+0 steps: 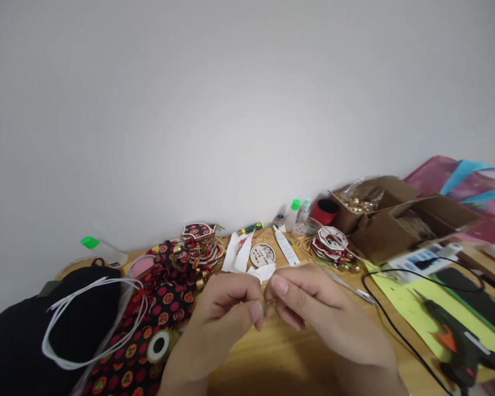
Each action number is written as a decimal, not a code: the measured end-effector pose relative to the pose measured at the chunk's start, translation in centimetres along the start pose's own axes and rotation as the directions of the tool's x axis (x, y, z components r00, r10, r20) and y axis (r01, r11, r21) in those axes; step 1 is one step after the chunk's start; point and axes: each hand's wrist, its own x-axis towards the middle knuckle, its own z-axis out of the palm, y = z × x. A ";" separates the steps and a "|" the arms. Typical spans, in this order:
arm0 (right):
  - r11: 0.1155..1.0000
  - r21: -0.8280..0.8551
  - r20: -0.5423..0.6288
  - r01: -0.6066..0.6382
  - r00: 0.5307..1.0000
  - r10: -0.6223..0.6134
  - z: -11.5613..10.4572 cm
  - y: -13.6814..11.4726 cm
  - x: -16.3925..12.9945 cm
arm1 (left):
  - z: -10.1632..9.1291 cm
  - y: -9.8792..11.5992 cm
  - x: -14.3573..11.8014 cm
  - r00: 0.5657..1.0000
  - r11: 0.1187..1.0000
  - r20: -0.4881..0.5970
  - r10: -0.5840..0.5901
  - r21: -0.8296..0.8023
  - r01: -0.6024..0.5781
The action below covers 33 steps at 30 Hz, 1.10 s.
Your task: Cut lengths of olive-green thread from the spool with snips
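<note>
Close together over the wooden table (272,357), my left hand (235,311) and my right hand (313,305) pinch at something tiny between their fingertips. A small brownish or gold bit shows there, too small and blurred to name. Both hands are closed, thumbs on top. Just beyond them lie a round printed disc (263,254), a crumpled white tissue (237,252) and a white tube (286,247).
At left are dark patterned fabric (165,308), a tape roll (159,347) and a white cable (51,335). A stack of octagonal pieces (332,240) and cardboard boxes (400,225) stand back right. A glue gun (454,335) with a black cord lies at right.
</note>
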 end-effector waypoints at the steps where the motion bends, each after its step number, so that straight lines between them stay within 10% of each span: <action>1: 1.000 0.019 0.005 -0.008 1.000 0.008 0.0 0.0 -0.1 | 0.0 0.1 0.0 1.000 1.000 0.002 0.002 -0.011 -0.002; 33: 0.987 0.161 0.039 -0.009 0.999 0.002 -0.3 0.0 -0.3 | 0.4 0.4 0.2 0.998 0.999 -0.037 -0.047 -0.029 0.046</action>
